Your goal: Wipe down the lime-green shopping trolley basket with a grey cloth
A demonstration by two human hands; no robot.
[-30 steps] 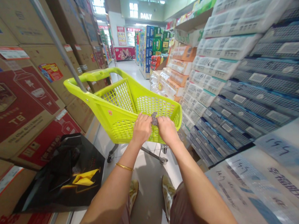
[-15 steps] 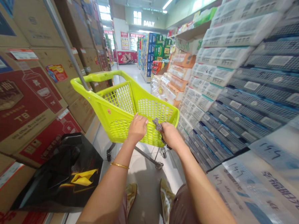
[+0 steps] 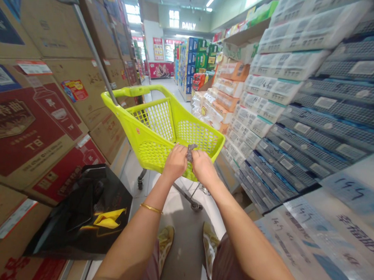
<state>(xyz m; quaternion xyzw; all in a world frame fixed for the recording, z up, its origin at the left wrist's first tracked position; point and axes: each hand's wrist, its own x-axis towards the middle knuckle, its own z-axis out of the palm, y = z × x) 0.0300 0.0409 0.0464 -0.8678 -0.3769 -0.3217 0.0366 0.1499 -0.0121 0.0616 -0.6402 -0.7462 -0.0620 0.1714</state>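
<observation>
A crumpled grey cloth-like bundle shows between my two hands, its exact kind unclear. My right hand is closed around it. Fingers curled, my left hand sits right beside the bundle; what is inside its grip is hidden. Both hands are in front of the near side of a lime-green shopping cart, overlapping it in view. Whether they touch the cart I cannot tell. Its perforated basket looks tilted, with the handle toward the upper left.
Stacked cardboard boxes line the left side, with a black bag bearing a yellow piece beside them. Piles of white packs and dark blue-grey packs rise at the right. The tiled aisle runs on beyond the cart.
My right hand has moved left with the grey bundle, up against my left hand. The dark part that hung below the right hand no longer shows. The cart appears slightly turned.
</observation>
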